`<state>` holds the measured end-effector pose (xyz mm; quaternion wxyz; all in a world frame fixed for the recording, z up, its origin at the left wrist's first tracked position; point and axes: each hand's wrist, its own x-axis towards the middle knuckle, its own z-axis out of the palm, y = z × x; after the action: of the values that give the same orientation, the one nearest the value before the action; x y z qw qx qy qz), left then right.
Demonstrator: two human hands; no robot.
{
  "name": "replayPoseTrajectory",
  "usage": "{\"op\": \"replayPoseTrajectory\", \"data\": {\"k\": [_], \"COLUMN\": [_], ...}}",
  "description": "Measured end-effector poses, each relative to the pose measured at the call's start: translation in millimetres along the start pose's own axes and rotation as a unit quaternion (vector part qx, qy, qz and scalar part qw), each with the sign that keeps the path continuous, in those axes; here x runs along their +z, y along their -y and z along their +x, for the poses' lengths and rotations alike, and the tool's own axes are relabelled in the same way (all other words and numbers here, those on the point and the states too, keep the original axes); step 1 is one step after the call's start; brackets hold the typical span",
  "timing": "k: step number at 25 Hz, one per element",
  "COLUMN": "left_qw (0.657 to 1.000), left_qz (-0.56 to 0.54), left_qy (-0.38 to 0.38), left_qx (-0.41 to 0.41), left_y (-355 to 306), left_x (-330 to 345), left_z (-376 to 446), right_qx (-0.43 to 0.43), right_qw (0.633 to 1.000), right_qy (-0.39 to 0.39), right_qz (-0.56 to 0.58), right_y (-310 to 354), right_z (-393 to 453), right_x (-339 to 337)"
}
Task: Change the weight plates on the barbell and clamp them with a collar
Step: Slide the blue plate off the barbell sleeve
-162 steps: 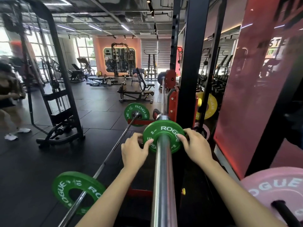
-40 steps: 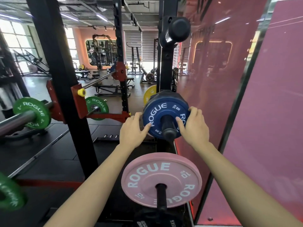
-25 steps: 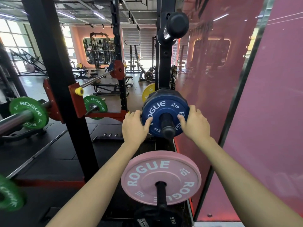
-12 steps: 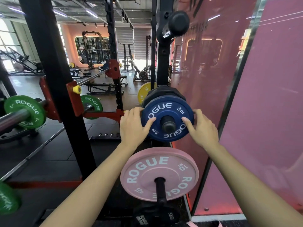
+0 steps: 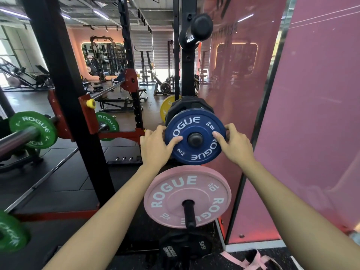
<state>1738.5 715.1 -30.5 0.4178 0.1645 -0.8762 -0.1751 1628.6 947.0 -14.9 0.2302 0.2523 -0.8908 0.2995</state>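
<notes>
head view: the blue plate [image 5: 195,136] is at the outer end of the storage peg [image 5: 195,139], gripped at both edges by left hand [image 5: 155,146] and right hand [image 5: 234,145]; it should be drawn off straight, level, without tilting.

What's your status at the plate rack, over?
Left hand and right hand grip the blue 2 kg plate by its edges, still on its storage peg. Pink 10 kg plate racked directly below.
</notes>
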Motion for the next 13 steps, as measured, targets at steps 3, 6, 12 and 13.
{"op": "replayPoseTrajectory", "data": {"k": [3,6,12,13], "left_qw": [0.999,0.998,0.996,0.996], "left_qz": [0.024,0.053,0.077,0.078], "left_qy": [0.006,0.017,-0.024,-0.031], "left_qx": [0.025,0.038,0.022,0.016], "left_y": [-3,-5,-16,-16], "left_x": [-17,-34,-90,-104], "left_z": [-11,-36,-97,-107], "right_qx": [-0.025,-0.051,-0.084,-0.097], "right_qw": [0.999,0.998,0.996,0.995], "right_qy": [-0.012,-0.009,-0.008,-0.008], "right_qz": [-0.022,-0.045,0.000,0.012], "right_y": [-1,-1,22,31], "right_z": [-16,-46,-103,-111], "right_x": [-12,-21,-42,-46]}}
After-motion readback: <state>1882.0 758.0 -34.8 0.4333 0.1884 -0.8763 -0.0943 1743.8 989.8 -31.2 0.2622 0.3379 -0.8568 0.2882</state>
